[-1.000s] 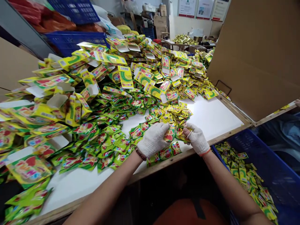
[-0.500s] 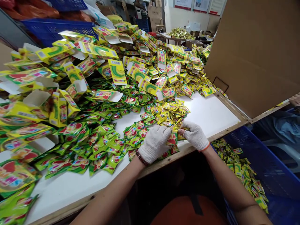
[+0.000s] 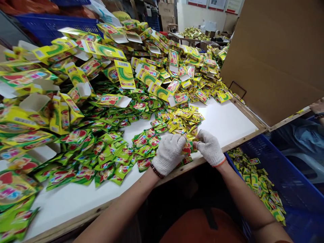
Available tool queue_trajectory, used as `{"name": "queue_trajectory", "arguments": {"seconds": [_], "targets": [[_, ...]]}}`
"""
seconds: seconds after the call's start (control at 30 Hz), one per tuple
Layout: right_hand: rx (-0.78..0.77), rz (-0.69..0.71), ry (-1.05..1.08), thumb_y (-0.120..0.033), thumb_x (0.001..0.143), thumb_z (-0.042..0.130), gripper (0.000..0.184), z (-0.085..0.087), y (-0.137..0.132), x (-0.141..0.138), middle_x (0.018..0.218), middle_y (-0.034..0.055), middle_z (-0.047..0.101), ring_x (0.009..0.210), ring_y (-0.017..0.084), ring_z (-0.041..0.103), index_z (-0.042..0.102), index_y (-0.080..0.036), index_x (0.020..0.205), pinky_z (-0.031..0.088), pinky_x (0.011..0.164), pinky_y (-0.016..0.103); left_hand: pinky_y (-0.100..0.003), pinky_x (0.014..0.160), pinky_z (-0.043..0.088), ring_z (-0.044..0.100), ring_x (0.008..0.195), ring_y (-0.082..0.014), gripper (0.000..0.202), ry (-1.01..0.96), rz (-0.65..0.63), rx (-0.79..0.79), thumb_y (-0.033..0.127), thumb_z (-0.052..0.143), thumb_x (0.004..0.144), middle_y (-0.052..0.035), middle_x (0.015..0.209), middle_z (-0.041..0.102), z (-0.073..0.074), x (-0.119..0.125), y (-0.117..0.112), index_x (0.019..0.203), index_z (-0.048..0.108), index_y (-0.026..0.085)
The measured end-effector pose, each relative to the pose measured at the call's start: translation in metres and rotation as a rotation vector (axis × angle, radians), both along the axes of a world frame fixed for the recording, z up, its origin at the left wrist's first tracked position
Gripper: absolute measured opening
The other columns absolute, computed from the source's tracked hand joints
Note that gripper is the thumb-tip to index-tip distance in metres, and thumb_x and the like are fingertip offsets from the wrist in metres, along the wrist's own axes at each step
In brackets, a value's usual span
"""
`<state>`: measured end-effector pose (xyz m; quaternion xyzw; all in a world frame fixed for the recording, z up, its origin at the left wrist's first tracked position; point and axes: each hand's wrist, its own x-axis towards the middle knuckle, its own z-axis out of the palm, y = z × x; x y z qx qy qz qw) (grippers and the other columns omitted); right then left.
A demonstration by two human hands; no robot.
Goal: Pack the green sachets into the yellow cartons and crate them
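Both my hands wear white knitted gloves and meet at the table's front edge. Between them is a small candy box (image 3: 187, 147) with a red and green fruit print, largely covered by the fingers. My left hand (image 3: 169, 152) is closed on its left side. From the right, my right hand (image 3: 209, 146) pinches it with thumb and fingers. Just beyond the hands lies a heap of small yellow candy sachets (image 3: 186, 118). Green candy sachets (image 3: 146, 141) spread to the left of my left hand, and a few lie partly under it.
Yellow open-ended cartons (image 3: 125, 74) are piled high at the back and left. The white tabletop (image 3: 227, 121) has a wooden rim. A large cardboard sheet (image 3: 273, 60) stands at right. Below it, a blue crate (image 3: 291, 182) holds packed boxes (image 3: 263, 189). Another person's hand (image 3: 317, 107) shows far right.
The view has shifted slightly. Both hands stay together around the candy box, with only small finger movements; the right thumb and fingers have moved a little away from the left hand.
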<state>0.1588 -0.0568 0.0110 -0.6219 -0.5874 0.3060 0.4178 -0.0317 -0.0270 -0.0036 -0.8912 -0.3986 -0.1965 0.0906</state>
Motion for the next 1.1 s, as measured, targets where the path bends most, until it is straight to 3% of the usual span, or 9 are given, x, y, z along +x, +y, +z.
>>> {"name": "queue_trajectory", "arguments": {"seconds": [0.2, 0.37, 0.43, 0.53, 0.63, 0.7, 0.77, 0.9, 1.1], "targets": [[-0.166, 0.101, 0.335, -0.035, 0.079, 0.059, 0.039, 0.013, -0.009, -0.015, 0.069, -0.0039, 0.060, 0.036, 0.005, 0.041, 0.060, -0.017, 0.113, 0.035, 0.035, 0.021, -0.043, 0.075, 0.047, 0.060, 0.090, -0.0321, 0.044, -0.099, 0.162, 0.006, 0.034, 0.069, 0.072, -0.0149, 0.098, 0.065, 0.001, 0.003, 0.000, 0.111, 0.059, 0.014], [-0.254, 0.337, 0.331, -0.038, 0.078, 0.063, 0.021, 0.016, -0.009, -0.016, 0.061, -0.0044, 0.055, 0.037, 0.007, 0.044, 0.058, -0.018, 0.080, 0.029, 0.034, 0.020, -0.044, 0.083, 0.048, 0.061, 0.096, -0.0323, 0.048, -0.278, 0.093, -0.049, 0.038, 0.071, 0.073, -0.0145, 0.104, 0.066, -0.002, 0.009, -0.003, 0.112, 0.057, 0.015], [-0.179, 0.351, 0.211, -0.034, 0.079, 0.061, 0.023, 0.020, -0.005, -0.012, 0.056, -0.0053, 0.050, 0.041, 0.007, 0.043, 0.050, -0.019, 0.065, 0.030, 0.037, 0.020, -0.045, 0.088, 0.048, 0.061, 0.102, -0.0322, 0.053, -0.393, 0.037, -0.121, 0.041, 0.071, 0.075, -0.0146, 0.111, 0.065, -0.001, 0.011, -0.007, 0.118, 0.055, 0.016], [0.100, 0.325, -0.054, -0.023, 0.080, 0.056, 0.024, 0.024, 0.001, -0.002, 0.058, -0.0036, 0.050, 0.055, 0.009, 0.048, 0.047, -0.019, 0.058, 0.040, 0.051, 0.021, -0.045, 0.093, 0.048, 0.061, 0.106, -0.0290, 0.039, -0.600, -0.036, -0.358, 0.038, 0.061, 0.085, -0.0109, 0.113, 0.066, 0.002, 0.015, -0.010, 0.118, 0.054, 0.020], [0.354, 0.187, -0.134, -0.019, 0.081, 0.054, 0.009, 0.018, 0.001, 0.006, 0.081, 0.0018, 0.064, 0.070, 0.014, 0.058, 0.063, -0.020, 0.078, 0.048, 0.067, 0.026, -0.041, 0.089, 0.053, 0.066, 0.098, -0.0232, 0.025, -0.927, -0.079, -0.704, 0.032, 0.057, 0.088, -0.0072, 0.106, 0.068, 0.001, 0.020, -0.009, 0.110, 0.053, 0.021], [0.413, 0.018, -0.060, -0.022, 0.082, 0.058, 0.016, 0.008, -0.001, 0.008, 0.092, 0.0043, 0.067, 0.070, 0.014, 0.059, 0.065, -0.020, 0.097, 0.050, 0.069, 0.028, -0.040, 0.084, 0.056, 0.068, 0.093, -0.0221, 0.032, -1.135, -0.065, -0.884, 0.032, 0.064, 0.083, -0.0069, 0.103, 0.069, -0.002, 0.023, -0.008, 0.109, 0.049, 0.021], [0.341, -0.059, 0.067, -0.029, 0.082, 0.062, 0.025, -0.003, -0.002, 0.010, 0.088, 0.0037, 0.067, 0.066, 0.014, 0.059, 0.062, -0.020, 0.105, 0.051, 0.064, 0.028, -0.040, 0.082, 0.057, 0.070, 0.090, -0.0223, 0.043, -1.251, -0.071, -0.988, 0.031, 0.069, 0.078, -0.0064, 0.101, 0.070, -0.007, 0.026, -0.008, 0.112, 0.045, 0.021], [0.146, 0.036, 0.178, -0.038, 0.079, 0.064, 0.027, -0.017, -0.003, 0.010, 0.085, 0.0049, 0.071, 0.075, 0.018, 0.064, 0.066, -0.018, 0.097, 0.053, 0.065, 0.029, -0.040, 0.088, 0.057, 0.068, 0.100, -0.0224, 0.048, -1.213, -0.193, -1.039, 0.030, 0.068, 0.079, -0.0076, 0.111, 0.069, -0.012, 0.027, -0.010, 0.121, 0.047, 0.022], [0.116, 0.110, 0.154, -0.048, 0.084, 0.060, 0.031, -0.016, 0.001, 0.010, 0.072, 0.0023, 0.066, 0.070, 0.016, 0.059, 0.066, -0.018, 0.082, 0.051, 0.067, 0.028, -0.034, 0.085, 0.056, 0.066, 0.094, -0.0191, 0.022, -1.017, -0.171, -0.922, 0.030, 0.063, 0.083, -0.0040, 0.099, 0.070, -0.007, 0.020, -0.003, 0.102, 0.061, 0.019]]}}
